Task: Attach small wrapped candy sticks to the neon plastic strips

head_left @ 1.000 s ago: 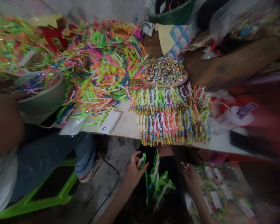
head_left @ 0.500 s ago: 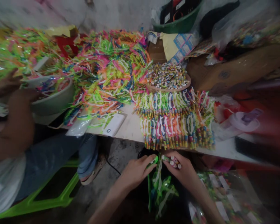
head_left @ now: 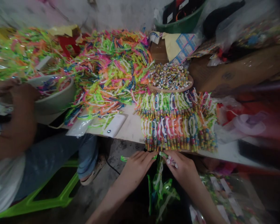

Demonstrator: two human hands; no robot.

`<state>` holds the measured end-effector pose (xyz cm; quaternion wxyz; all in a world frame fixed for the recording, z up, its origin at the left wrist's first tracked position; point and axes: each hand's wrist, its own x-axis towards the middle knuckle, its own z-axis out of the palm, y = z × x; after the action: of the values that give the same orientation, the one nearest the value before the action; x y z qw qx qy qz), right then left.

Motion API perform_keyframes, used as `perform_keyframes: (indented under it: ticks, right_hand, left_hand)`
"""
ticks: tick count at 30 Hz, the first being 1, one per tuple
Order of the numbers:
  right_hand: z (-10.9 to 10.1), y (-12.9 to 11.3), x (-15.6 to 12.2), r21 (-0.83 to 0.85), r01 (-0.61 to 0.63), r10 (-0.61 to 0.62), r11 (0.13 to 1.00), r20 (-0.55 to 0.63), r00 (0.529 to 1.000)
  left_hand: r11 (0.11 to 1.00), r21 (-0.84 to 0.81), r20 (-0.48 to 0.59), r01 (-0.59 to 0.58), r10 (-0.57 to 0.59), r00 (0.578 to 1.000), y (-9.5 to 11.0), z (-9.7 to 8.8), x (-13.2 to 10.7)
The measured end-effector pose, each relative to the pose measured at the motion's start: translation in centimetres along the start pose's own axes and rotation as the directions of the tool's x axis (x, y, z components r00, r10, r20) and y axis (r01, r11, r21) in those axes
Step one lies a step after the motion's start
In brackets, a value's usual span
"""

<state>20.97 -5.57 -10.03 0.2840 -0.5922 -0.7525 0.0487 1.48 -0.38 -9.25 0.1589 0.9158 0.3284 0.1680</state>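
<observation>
My left hand is closed on a bright green plastic strip, whose end sticks out on the far side of the fingers. Beside it, my right hand pinches several small printed tubes with pale ends. The fingertips of both hands almost meet just below the table edge. Below them, green and clear plastic strips hang over my dark lap. Rows of small tubes with coloured streamers lie on the table directly beyond my hands.
A shallow bowl heaped with small tubes stands behind the rows. Loose coloured strips pile up at left, near a white power bank. A co-worker's arm is beside a pale basin. Bagged goods lie lower right.
My left hand has turned over the green strip, which now shows on its left side. My right hand has shifted slightly, bringing a tube nearer the left fingertips. The co-worker's hands have come together.
</observation>
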Motion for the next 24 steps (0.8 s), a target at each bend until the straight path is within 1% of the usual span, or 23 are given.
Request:
perform_keyframes:
  ticks: [2,4,8,11,14,17,19,22,24]
  right_hand:
    - [0.04,-0.04,0.02,-0.037,0.028,-0.029,0.999,-0.027,0.999]
    - [0.04,-0.14,0.06,-0.054,0.05,-0.052,0.997,-0.037,0.998]
    - [-0.03,-0.4,0.14,-0.079,0.066,-0.069,0.995,-0.037,0.997]
    - [-0.01,-0.49,0.1,-0.065,0.059,-0.062,0.996,-0.043,0.997]
    - [0.11,-0.44,-0.08,-0.037,0.041,-0.043,0.998,-0.045,0.998]
    - [0.25,-0.31,-0.31,-0.01,0.024,-0.024,1.0,-0.019,1.0]
    - [0.29,-0.25,-0.38,-0.002,0.03,-0.03,1.0,0.022,0.999]
    - [0.23,-0.31,-0.31,-0.006,0.074,-0.073,0.997,0.102,0.992]
    - [0.13,-0.44,-0.26,-0.018,0.102,-0.099,0.995,0.134,0.986]
  left_hand:
    - [1.0,-0.015,-0.064,-0.016,0.015,0.998,0.12,0.16,0.19]
    - [0.998,-0.058,-0.095,-0.022,0.016,0.995,0.2,0.29,0.29]
    - [0.981,-0.189,-0.088,0.033,-0.05,0.995,0.25,0.44,0.2]
    - [0.968,-0.241,-0.08,0.065,-0.086,0.993,0.21,0.61,0.01]
    - [0.971,-0.233,-0.083,0.059,-0.08,0.993,0.08,0.83,-0.11]
    - [0.979,-0.196,-0.09,0.05,-0.069,0.994,-0.06,0.9,-0.11]
    - [0.988,-0.15,-0.087,0.02,-0.033,0.996,-0.1,0.82,-0.07]
    - [0.996,-0.075,-0.088,-0.052,0.045,0.995,-0.1,0.58,0.02]
    - [0.995,-0.053,-0.102,-0.088,0.083,0.991,-0.09,0.46,0.09]
